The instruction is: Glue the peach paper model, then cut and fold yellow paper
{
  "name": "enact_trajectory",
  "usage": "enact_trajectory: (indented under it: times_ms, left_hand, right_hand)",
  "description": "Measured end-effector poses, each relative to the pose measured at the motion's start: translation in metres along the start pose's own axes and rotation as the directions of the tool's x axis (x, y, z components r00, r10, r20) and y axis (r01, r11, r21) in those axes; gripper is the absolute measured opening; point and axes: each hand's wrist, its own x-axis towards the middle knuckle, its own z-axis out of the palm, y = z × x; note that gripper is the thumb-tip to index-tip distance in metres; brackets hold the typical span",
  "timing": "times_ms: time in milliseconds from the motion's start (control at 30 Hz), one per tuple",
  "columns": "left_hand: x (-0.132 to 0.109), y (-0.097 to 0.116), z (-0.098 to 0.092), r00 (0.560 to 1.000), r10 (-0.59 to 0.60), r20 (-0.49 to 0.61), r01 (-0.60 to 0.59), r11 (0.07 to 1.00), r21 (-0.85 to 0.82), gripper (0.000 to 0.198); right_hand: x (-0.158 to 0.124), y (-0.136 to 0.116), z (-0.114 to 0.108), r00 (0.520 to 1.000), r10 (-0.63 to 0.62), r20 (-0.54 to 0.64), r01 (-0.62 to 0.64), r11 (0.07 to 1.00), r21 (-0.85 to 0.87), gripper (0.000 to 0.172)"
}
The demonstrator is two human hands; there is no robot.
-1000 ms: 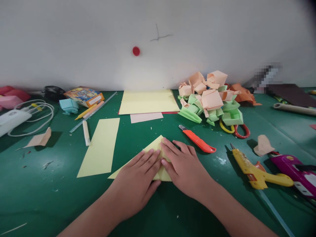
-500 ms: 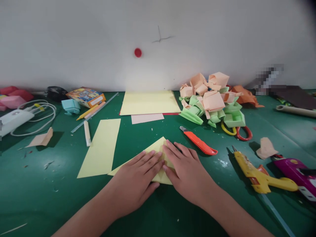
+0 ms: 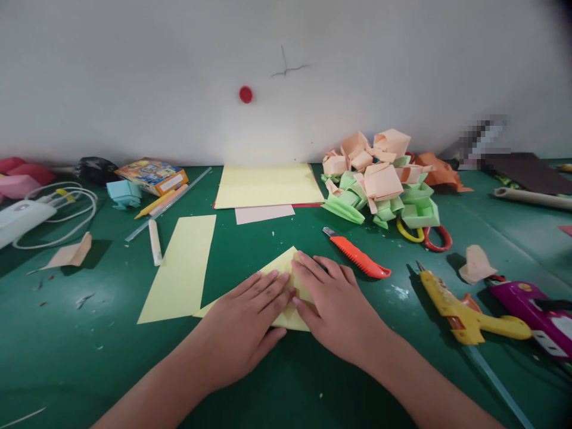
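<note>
Both flat, unclenched: left hand (image 3: 243, 325) and right hand (image 3: 333, 310) press yellow triangle (image 3: 280, 265), apex toward frame top, long edge left-right. Orange cutter (image 3: 357, 260) lies right, yellow strip (image 3: 179, 268) left.

Only two bare hands and forearms of the person show. The left hand (image 3: 243, 325) has slim fingers ending in short, rounded nails (plain ones, with a faint sheen at the tips). The right hand (image 3: 333, 310) is of like build, with knuckles standing as low ridges across its back and faint tendon lines running toward the wrist. The left forearm (image 3: 156, 393) and the right forearm (image 3: 424, 387) are uncovered from the wrist to the lower edge of the view, smooth, and widen evenly toward the elbow.
</note>
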Motion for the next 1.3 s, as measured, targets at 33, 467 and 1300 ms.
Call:
enact_trajectory:
  times_ms: [33, 467, 1300]
  left_hand:
    - [0.000, 0.000, -0.001, 1.000, 0.003, 0.003, -0.003, 1.000, 0.004, 0.054]
    - [-0.001, -0.002, 0.002, 1.000, 0.019, -0.004, -0.019, 0.999, 0.028, 0.055]
    - [-0.015, 0.022, 0.009, 0.997, -0.057, -0.054, 0.063, 0.992, 0.110, 0.065]
  right_hand:
    - [0.001, 0.000, 0.000, 1.000, 0.000, -0.001, 0.000, 1.000, 0.002, 0.055]
    - [0.004, 0.003, 0.000, 1.000, -0.023, 0.004, 0.023, 0.999, -0.033, 0.056]
    - [0.003, 0.002, 0.002, 0.999, -0.032, 0.044, 0.037, 0.993, -0.108, 0.061]
